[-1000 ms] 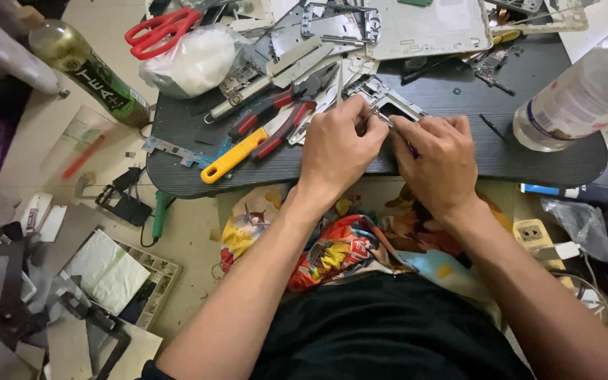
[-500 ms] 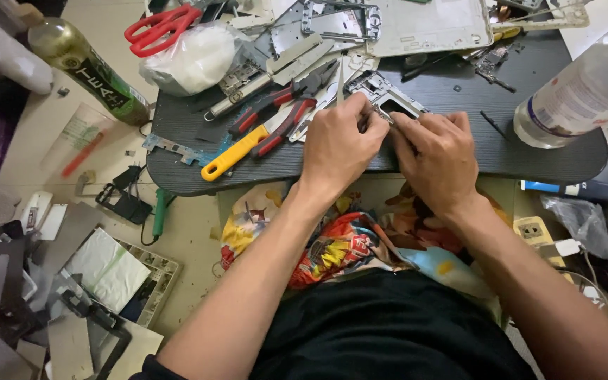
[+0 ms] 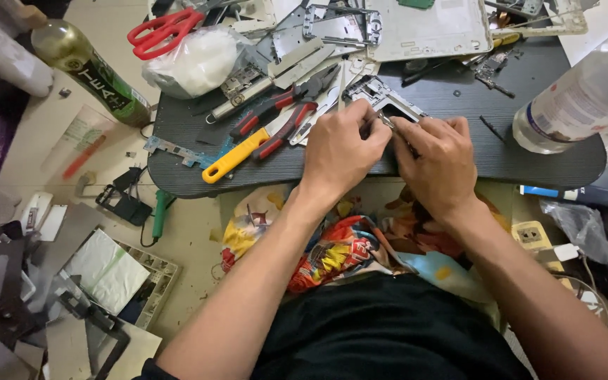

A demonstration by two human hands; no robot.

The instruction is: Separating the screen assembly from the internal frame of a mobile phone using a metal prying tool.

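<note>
Both hands work close together at the near edge of a low black table (image 3: 501,151). My left hand (image 3: 343,148) and my right hand (image 3: 438,162) pinch a small metal part (image 3: 387,121) between their fingertips. Just beyond the fingers lies a silvery phone frame (image 3: 388,98). What the part is exactly stays hidden by the fingers.
On the table lie red-handled pliers (image 3: 276,116), a yellow-handled tool (image 3: 237,155), red scissors (image 3: 160,32), a white plastic bag (image 3: 198,60) and a white device shell (image 3: 431,28). A clear plastic bottle (image 3: 578,95) lies at right, a green bottle (image 3: 93,70) at left. Scrap parts litter the floor.
Both hands stay in the same spot on the table edge; only the fingers have shifted slightly around the small part.
</note>
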